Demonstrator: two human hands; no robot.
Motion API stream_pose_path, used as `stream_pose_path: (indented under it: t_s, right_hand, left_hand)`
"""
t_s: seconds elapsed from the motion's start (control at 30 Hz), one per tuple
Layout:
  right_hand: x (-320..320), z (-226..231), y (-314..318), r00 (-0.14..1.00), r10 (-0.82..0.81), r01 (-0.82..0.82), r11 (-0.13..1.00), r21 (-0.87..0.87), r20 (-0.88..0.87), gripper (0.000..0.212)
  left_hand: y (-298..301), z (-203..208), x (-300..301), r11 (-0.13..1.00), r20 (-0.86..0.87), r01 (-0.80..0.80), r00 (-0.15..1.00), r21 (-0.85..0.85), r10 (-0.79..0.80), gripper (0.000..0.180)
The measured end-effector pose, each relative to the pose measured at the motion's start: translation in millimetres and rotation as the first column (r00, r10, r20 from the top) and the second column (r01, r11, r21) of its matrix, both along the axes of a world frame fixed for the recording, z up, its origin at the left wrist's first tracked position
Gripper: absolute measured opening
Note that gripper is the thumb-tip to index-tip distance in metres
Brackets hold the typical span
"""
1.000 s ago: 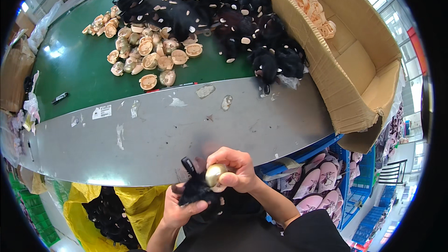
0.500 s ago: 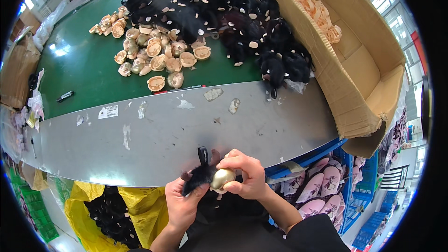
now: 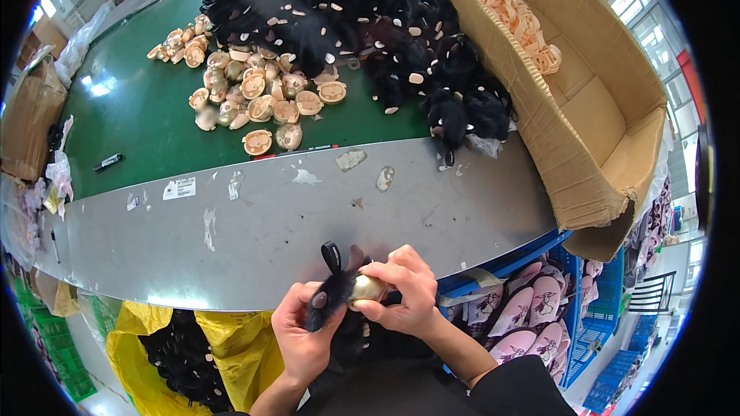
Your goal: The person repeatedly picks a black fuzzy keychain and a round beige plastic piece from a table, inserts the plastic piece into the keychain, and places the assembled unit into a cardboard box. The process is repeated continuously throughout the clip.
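In front of my body, at the near edge of the table, my left hand grips a black furry piece with small brown ear-like flaps and a black ribbon loop standing up from it. My right hand pinches a shiny gold rounded plastic shell between thumb and fingers. The shell is pressed against the right side of the fur piece. Fingers cover part of both things, so where they join cannot be seen.
On the green table mat lie a heap of plastic shells and a large pile of black furry pieces. A cardboard box with peach plastic parts stands right. Below are a yellow bag and blue crates of pink slippers.
The fur piece has turned in my left hand, and its loop now leans left. My right fingers have shifted further over the gold shell, which sits closer into the fur.
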State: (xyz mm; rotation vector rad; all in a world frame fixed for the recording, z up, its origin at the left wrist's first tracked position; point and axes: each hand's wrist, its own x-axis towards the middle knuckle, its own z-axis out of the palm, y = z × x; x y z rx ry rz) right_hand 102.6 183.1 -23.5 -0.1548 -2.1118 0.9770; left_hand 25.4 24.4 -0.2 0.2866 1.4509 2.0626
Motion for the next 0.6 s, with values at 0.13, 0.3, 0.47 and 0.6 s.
stream_pose_path:
  t_s: [0.13,0.3,0.47,0.6]
  right_hand:
    - [-2.0,11.2,-7.7,0.992,-0.115,0.107,0.983,0.146,0.048,0.043]
    - [-1.1,21.8,-10.1,0.984,-0.111,0.091,0.986,0.143,0.136,0.039]
    - [16.0,15.5,0.2,0.973,0.192,-0.136,0.924,-0.358,0.126,0.059]
    - [18.9,11.2,16.6,0.893,0.44,-0.274,0.699,-0.66,0.094,0.072]
  left_hand:
    - [4.7,3.0,2.4,0.999,-0.082,-0.043,0.996,-0.018,0.041,0.022]
    - [6.3,3.8,-8.3,0.994,-0.006,0.105,0.994,0.019,-0.105,0.023]
    - [-2.0,9.1,-16.2,0.969,-0.083,0.241,0.968,0.061,-0.236,0.023]
    - [-2.7,8.3,-20.1,0.932,-0.049,0.335,0.942,0.136,-0.331,0.023]
